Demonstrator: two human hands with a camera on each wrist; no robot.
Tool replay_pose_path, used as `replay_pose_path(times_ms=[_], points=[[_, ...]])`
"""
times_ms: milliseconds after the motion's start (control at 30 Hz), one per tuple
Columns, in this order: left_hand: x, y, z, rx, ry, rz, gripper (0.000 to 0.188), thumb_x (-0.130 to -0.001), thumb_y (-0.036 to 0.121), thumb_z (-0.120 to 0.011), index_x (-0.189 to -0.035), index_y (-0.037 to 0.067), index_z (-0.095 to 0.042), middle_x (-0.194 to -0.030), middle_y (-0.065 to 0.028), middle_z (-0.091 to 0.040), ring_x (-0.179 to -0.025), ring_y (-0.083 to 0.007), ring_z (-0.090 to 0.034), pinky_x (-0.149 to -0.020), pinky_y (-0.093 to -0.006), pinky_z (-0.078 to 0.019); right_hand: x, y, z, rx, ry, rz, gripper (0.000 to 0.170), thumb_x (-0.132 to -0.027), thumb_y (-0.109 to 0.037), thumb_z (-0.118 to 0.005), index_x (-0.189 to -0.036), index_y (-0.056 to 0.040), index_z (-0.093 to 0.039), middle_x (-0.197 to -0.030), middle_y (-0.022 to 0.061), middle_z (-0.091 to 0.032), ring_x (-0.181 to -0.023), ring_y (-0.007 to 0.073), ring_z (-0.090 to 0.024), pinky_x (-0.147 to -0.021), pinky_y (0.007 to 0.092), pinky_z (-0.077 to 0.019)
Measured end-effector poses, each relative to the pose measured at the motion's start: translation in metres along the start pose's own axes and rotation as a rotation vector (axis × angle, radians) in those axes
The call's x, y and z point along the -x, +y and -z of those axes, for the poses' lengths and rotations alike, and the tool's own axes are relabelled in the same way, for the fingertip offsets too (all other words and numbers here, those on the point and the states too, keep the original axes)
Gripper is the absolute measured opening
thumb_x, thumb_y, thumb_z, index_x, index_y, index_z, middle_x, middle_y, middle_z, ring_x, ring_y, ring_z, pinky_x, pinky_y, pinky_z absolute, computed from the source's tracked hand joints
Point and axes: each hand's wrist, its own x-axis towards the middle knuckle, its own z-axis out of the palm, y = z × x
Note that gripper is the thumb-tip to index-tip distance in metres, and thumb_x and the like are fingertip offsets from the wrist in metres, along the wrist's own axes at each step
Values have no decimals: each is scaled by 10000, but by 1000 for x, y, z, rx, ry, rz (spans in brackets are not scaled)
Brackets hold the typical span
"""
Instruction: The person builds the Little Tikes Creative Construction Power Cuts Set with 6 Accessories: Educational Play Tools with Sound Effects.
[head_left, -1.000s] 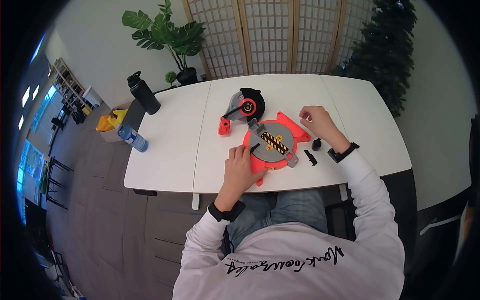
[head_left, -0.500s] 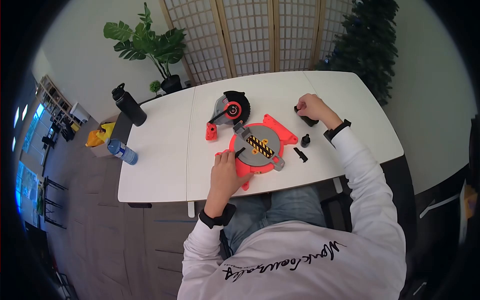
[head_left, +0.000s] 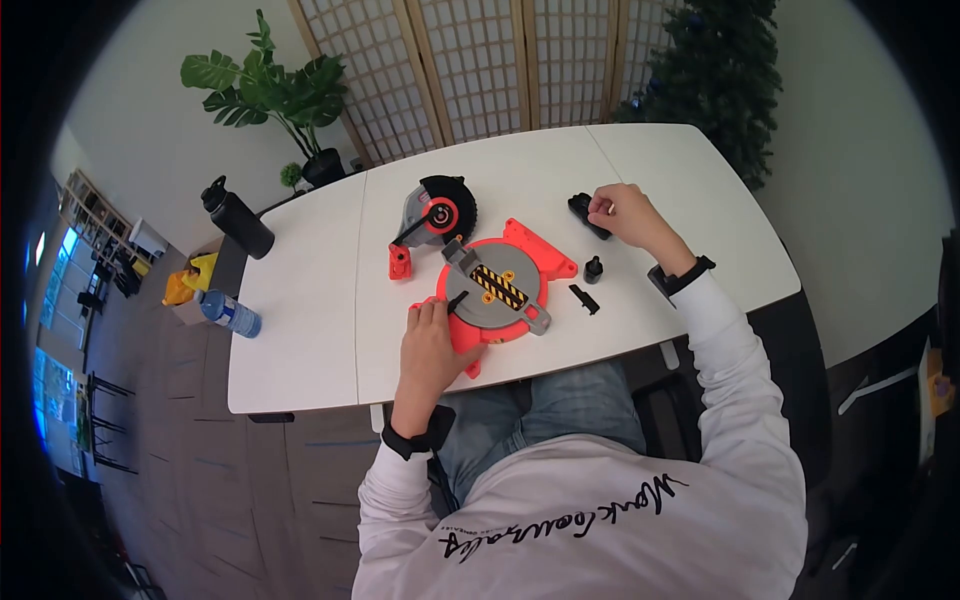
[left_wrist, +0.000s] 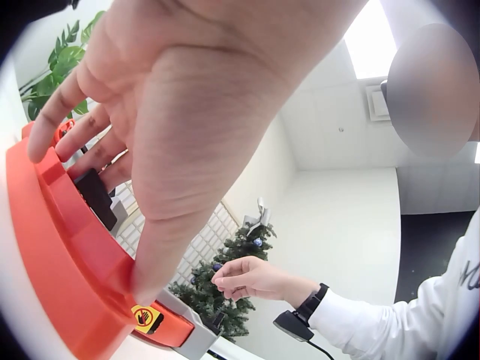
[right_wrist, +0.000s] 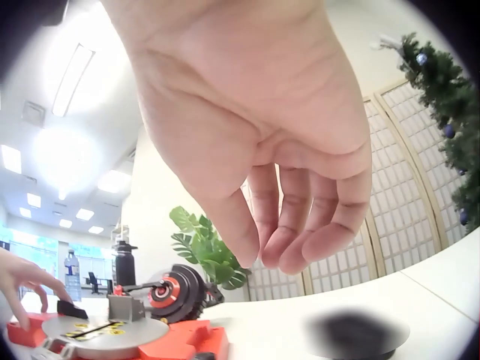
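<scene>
White fabric sweatshirt, black script lettering. Left hand: fingers spread and extended, resting on the rim of the base, smooth red plastic on the white tabletop, with round grey disc and yellow-black striped strip. Right of it: slim black clip; stubby black knob. Right hand: fingers loosely bent, holding nothing, above an oblong black part. Beyond the base: grey-and-red saw unit with toothed black wheel. Left: clear ribbed bottle; matte black flask. Background: wood-lattice screen; bristly green tree
</scene>
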Motion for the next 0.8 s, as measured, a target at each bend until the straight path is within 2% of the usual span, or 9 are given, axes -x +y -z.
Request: replay_pose_path(times_ms=[100, 200, 300, 400, 533, 633, 733, 800], points=[[0, 2, 1, 50, -26, 39, 871, -667, 370, -955, -1309, -95, -595, -1268, -232, -659, -1174, -400, -589, -1024, -464, -512, 16, -7, 2, -54, -30, 44, 99, -844, -76, -796, -862, 0, -735, -787, 116, -735, -730, 233, -704, -697, 367, -571], [-1, 3, 2, 48, -20, 39, 878, -669, 375, -955, -1312, -100, -592, -1270, -234, -658, -1175, -400, -589, -1023, -462, -513, 43, -29, 4, -80, -115, 7, 117, -841, -93, -806, -828, -11, -723, -782, 124, -737, -739, 258, -713, -696, 376, -566], [0, 1, 0, 39, -1, 20, 881, -670, 374, -955, -1315, -102, -589, -1275, -235, -656, -1180, -401, -589, -1024, -464, -512, 75, -27, -16, 24, -223, 39, 159, -845, -124, -820, -860, -7, -714, -810, 157, -735, -776, 315, -728, -708, 405, -578], [1, 2, 0, 49, 19, 16, 882, -674, 370, -952, -1324, -98, -583, -1278, -237, -653, -1185, -406, -586, -1027, -470, -510, 97, -21, -42, 282, -275, 18, 222, -842, -153, -834, -921, 9, -703, -892, 201, -729, -833, 382, -731, -732, 443, -590], [0, 3, 5, 78, -33, 39, 877, -683, 358, -945, -1337, -92, -572, -1289, -241, -649, -1200, -413, -581, -1039, -474, -505, 99, 9, -77, 288, -188, -12, 255, -823, -147, -845, -949, 18, -696, -994, 225, -716, -875, 419, -721, -777, 483, -588], [0, 4, 5, 89, -50, 59, 867, -687, 351, -941, -1336, -88, -569, -1289, -240, -649, -1205, -413, -578, -1043, -475, -502, 95, 17, -73, 144, -204, 19, 258, -799, -132, -859, -949, 2, -697, -975, 201, -721, -867, 402, -724, -775, 473, -583], [-1, 3, 4, 89, -34, 54, 859, -688, 350, -938, -1330, -86, -570, -1283, -235, -648, -1202, -411, -578, -1043, -474, -501, 94, 11, -63, 140, -281, -6, 240, -764, -42, -870, -942, 0, -716, -892, 154, -738, -783, 312, -721, -750, 402, -573], [1, 1, 0, 87, 1, 33, 856, -688, 350, -937, -1326, -85, -569, -1275, -232, -647, -1195, -411, -578, -1042, -473, -500, 92, -11, -43, 60, -269, -4, 247, -767, -26, -855, -968, -3, -712, -890, 156, -741, -818, 327, -728, -749, 417, -574]])
